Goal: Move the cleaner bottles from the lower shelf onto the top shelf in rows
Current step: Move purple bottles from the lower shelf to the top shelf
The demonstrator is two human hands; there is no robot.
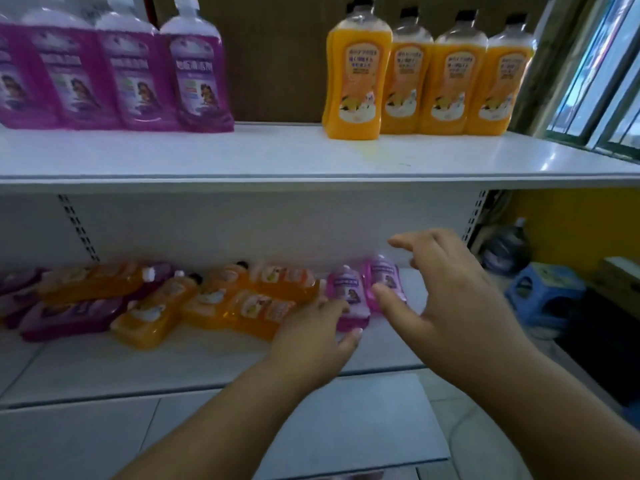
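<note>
On the top shelf (277, 157) a row of purple cleaner bottles (131, 77) stands upright at the left and a row of orange bottles (426, 81) at the right. On the lower shelf (173, 368) several orange bottles (221, 303) and purple bottles (69, 317) lie on their sides in a heap. Two purple bottles (349, 292) (386, 282) lie at the heap's right end. My left hand (311, 337) rests against the nearer of these two, fingers relaxed. My right hand (446, 282) hovers above the other with fingers spread, holding nothing.
The top shelf has bare white surface between the two rows and in front of them. Right of the shelf unit stand a blue plastic stool (543, 296), a dark bag (509, 251) and a box on the floor. A window (599, 81) is at the upper right.
</note>
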